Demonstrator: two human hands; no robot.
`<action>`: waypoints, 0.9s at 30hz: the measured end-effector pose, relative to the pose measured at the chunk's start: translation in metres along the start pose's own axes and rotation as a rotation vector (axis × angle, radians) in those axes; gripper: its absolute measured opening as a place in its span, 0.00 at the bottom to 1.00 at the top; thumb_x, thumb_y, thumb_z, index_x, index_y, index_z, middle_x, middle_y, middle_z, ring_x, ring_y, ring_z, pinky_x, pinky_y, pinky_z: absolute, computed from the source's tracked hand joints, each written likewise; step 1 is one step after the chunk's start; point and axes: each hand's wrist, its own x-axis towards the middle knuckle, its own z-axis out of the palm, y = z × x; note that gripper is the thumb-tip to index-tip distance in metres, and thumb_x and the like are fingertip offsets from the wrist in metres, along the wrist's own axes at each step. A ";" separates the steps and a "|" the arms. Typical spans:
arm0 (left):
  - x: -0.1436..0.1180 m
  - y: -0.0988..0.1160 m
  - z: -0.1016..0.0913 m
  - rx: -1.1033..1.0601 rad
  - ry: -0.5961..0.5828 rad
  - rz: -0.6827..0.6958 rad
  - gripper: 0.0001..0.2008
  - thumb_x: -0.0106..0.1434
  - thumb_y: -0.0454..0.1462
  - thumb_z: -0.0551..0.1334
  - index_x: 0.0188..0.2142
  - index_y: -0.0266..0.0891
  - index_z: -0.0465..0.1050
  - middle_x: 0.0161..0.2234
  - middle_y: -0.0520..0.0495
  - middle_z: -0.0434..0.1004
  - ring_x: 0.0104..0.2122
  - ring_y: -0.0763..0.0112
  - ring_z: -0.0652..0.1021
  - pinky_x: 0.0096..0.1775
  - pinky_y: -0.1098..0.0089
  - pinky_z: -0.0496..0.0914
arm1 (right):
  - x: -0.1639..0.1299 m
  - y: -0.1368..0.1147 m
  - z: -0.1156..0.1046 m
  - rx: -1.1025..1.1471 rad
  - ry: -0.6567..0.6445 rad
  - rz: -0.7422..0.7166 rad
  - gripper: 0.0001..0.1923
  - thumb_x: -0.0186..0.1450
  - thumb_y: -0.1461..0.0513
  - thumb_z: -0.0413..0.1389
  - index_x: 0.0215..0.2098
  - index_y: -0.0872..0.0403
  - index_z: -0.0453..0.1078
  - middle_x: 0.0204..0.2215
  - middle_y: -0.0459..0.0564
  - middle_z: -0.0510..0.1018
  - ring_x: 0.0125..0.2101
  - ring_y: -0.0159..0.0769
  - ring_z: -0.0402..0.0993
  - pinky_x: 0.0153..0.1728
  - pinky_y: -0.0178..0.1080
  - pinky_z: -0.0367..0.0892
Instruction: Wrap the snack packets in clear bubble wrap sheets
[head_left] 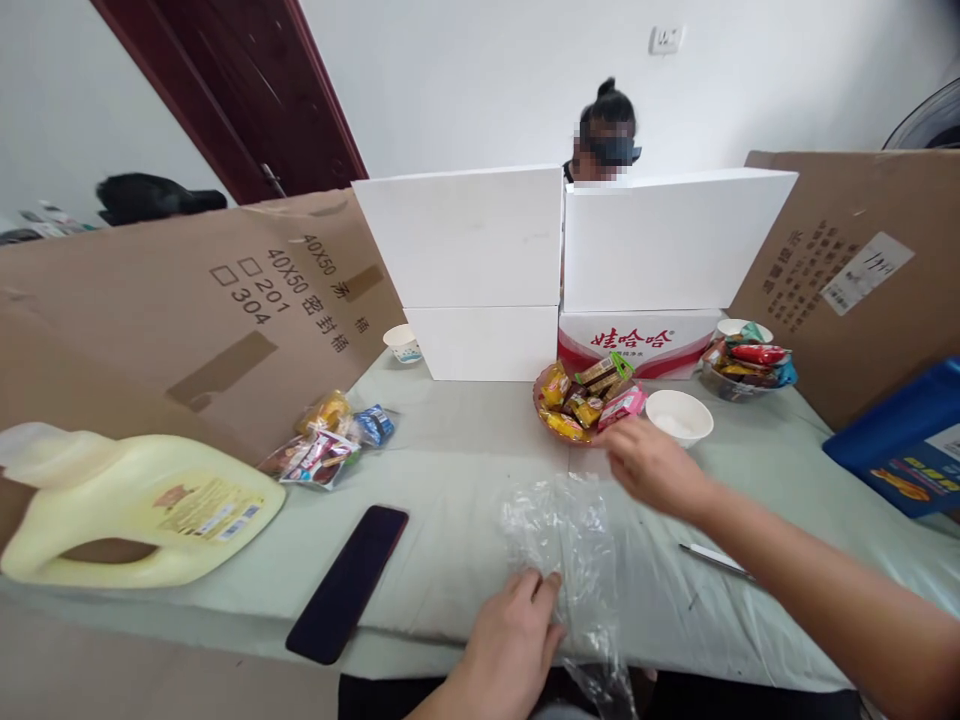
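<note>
My left hand (508, 640) rests at the near table edge with its fingertips on a clear plastic bag (566, 540) that lies crumpled on the pale green cloth. My right hand (651, 462) reaches across the bag toward a red plate of wrapped snacks (583, 400); its fingers are beside a pink packet (621, 405) at the plate's rim. Whether it grips anything I cannot tell. A white bowl (679, 415) stands just right of the plate.
A yellow detergent jug (127, 505) lies at the left, a dark phone (349, 580) near the front edge, loose snack packets (326, 440) between. White boxes (570, 270) and cardboard sheets wall the table; a person sits behind them. A second snack bowl (750, 365) and a blue box (904, 445) are at the right.
</note>
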 end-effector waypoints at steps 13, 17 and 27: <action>-0.014 -0.028 -0.011 -0.066 -0.036 0.073 0.26 0.62 0.37 0.60 0.61 0.44 0.62 0.54 0.44 0.71 0.51 0.57 0.73 0.53 0.60 0.66 | -0.118 -0.018 0.033 0.023 -0.133 0.130 0.15 0.64 0.55 0.56 0.46 0.53 0.73 0.45 0.58 0.75 0.48 0.50 0.70 0.48 0.53 0.65; -0.005 -0.017 -0.006 -0.092 -0.099 0.245 0.22 0.57 0.39 0.66 0.52 0.44 0.70 0.52 0.45 0.71 0.52 0.57 0.70 0.55 0.60 0.64 | -0.113 -0.068 0.028 0.318 -0.253 -0.234 0.41 0.58 0.51 0.60 0.66 0.48 0.52 0.60 0.53 0.66 0.62 0.49 0.55 0.63 0.53 0.47; 0.006 -0.077 -0.001 0.079 0.027 0.286 0.20 0.54 0.35 0.69 0.47 0.45 0.72 0.58 0.46 0.66 0.61 0.53 0.61 0.61 0.50 0.55 | -0.144 -0.043 0.054 0.112 -0.135 0.019 0.13 0.64 0.70 0.47 0.28 0.50 0.68 0.24 0.45 0.70 0.31 0.35 0.66 0.58 0.54 0.50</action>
